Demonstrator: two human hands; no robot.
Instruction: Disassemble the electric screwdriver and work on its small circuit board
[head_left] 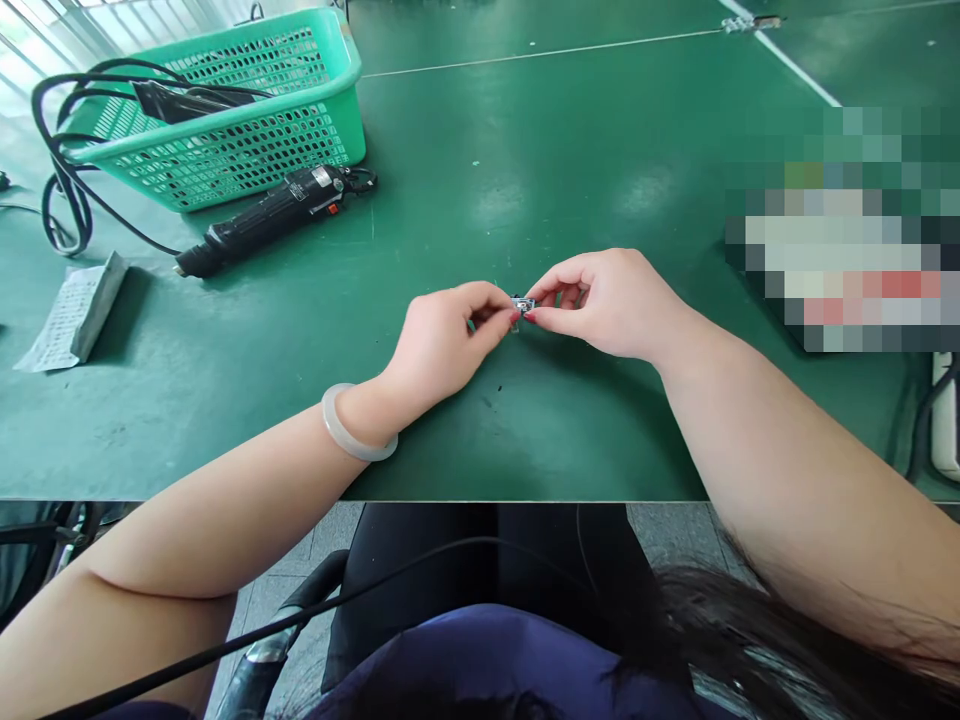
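Observation:
Just above the green tabletop, a small silvery metal part [523,304] with dark bits is pinched between both hands. My left hand [450,335], with a pale bangle [349,435] on its wrist, grips the part's left end between thumb and forefinger. From the other side, my right hand [604,300] pinches the right end with thumb and fingertips. The fingers cover much of the part, and it is too small to tell its exact kind.
A black electric screwdriver [270,220] lies at the left, beside a green plastic basket [240,150] with black cable. Nearer the left edge is a folded printed paper packet [79,310]. A blurred-out object [847,260] stands at the right. The green table's [540,450] front edge runs before my lap.

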